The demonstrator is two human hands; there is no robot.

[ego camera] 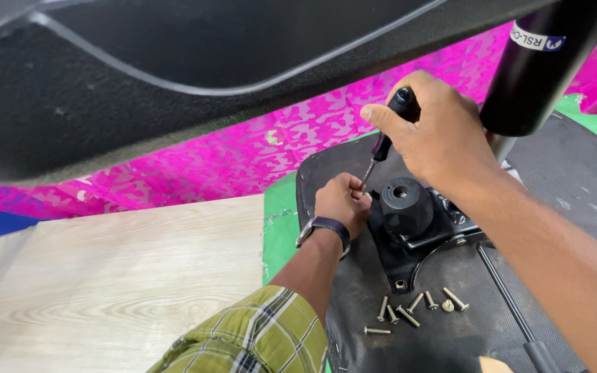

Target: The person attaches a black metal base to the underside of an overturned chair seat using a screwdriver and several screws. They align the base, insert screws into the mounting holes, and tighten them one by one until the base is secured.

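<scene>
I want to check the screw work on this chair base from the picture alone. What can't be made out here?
- Head view: the screwdriver tip and any screw under it are hidden by the left hand fingers.
- Gas cylinder: top cut off by the frame edge.
- Loose screws: too small to tell head type.
- Lever: end cut off at the bottom edge.

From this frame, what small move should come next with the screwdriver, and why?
Probably turn the screwdriver while pressing down. The right hand grips its handle with the tip angled down at the corner of the black mounting plate, where the left hand pinches at the tip. Loose screws lie nearby on the seat underside.
</scene>
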